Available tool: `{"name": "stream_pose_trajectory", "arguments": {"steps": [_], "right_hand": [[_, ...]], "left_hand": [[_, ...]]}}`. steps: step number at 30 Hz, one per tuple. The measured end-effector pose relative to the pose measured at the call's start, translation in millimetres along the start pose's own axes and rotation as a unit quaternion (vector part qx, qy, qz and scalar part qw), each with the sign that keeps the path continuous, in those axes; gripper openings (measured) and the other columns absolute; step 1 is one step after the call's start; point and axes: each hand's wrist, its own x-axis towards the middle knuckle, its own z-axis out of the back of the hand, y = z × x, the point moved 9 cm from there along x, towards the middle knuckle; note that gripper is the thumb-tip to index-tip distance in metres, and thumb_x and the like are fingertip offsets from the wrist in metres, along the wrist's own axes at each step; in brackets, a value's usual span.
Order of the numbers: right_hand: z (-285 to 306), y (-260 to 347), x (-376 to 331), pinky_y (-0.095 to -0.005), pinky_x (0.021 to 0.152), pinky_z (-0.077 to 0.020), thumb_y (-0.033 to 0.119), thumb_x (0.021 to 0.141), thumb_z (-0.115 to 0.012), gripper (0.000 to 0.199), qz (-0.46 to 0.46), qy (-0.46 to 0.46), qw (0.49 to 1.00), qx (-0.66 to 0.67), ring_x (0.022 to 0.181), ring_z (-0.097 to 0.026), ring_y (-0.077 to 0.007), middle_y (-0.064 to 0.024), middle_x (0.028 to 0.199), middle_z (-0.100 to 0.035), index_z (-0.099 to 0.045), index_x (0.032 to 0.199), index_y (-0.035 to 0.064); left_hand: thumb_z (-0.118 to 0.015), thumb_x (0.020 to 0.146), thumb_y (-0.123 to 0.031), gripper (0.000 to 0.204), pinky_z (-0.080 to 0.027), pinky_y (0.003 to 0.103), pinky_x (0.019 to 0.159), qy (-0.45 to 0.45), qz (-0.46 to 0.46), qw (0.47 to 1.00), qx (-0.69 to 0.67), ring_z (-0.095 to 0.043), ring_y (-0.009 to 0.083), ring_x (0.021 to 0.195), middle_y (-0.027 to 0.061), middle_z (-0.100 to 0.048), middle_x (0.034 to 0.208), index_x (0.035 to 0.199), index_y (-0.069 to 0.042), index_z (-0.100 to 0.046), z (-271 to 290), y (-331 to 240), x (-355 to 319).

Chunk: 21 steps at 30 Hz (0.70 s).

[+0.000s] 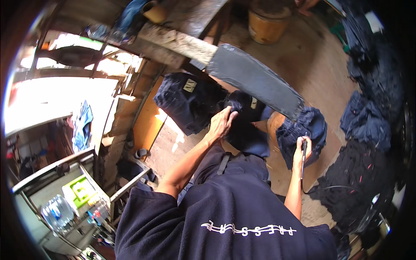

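Observation:
My left hand (222, 123) is closed on a bunched part of a dark navy garment (248, 113), which hangs below a long dark grey board (255, 73). In my right hand (300, 152) is a slim black pen-shaped tool (304, 146) with a thin cord. Its tip is too small to make out. That hand is right against a navy garment with a gathered elastic waist (310, 125), at the board's near right end. Whether it also grips this cloth I cannot tell. Another dark garment with a pale patch (189, 102) lies to the left of my left hand.
A rough wooden beam (173, 43) meets the board's far end. Dark cloth heaps (357, 173) lie on the floor at right, with the tool's cord (325, 188) running toward them. A yellowish bucket (268, 26) stands behind. At lower left are a water bottle (57, 212) and a green container (80, 190).

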Motion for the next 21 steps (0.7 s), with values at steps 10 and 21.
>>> {"name": "stream_pose_trajectory", "arguments": {"steps": [10,21], "right_hand": [[-72,106,-49,-0.035,0.092,-0.0566,0.01,0.102,-0.077,0.018,0.041,0.026,0.999,-0.015,0.096,-0.069,-0.0188,-0.0068,0.104,-0.073,-0.072,0.117,0.0005],[-65,128,-99,-0.0344,0.093,-0.0565,0.016,0.102,-0.078,0.019,0.036,0.012,0.998,-0.058,0.099,-0.07,-0.018,-0.006,0.105,-0.074,-0.074,0.116,0.0027]], "left_hand": [[-0.08,0.095,-0.018,0.015,-0.052,0.044,0.077,-0.089,-0.16,0.98,0.083,-0.063,0.0349,0.084,0.0101,-0.064,0.099,0.102,-0.009,-0.07,189,76,-53],[-0.078,0.099,-0.035,0.082,-0.051,0.05,0.113,-0.195,0.144,0.925,0.293,-0.065,0.0469,0.13,0.0306,-0.067,0.14,0.163,0.002,-0.042,297,341,-31]]}}
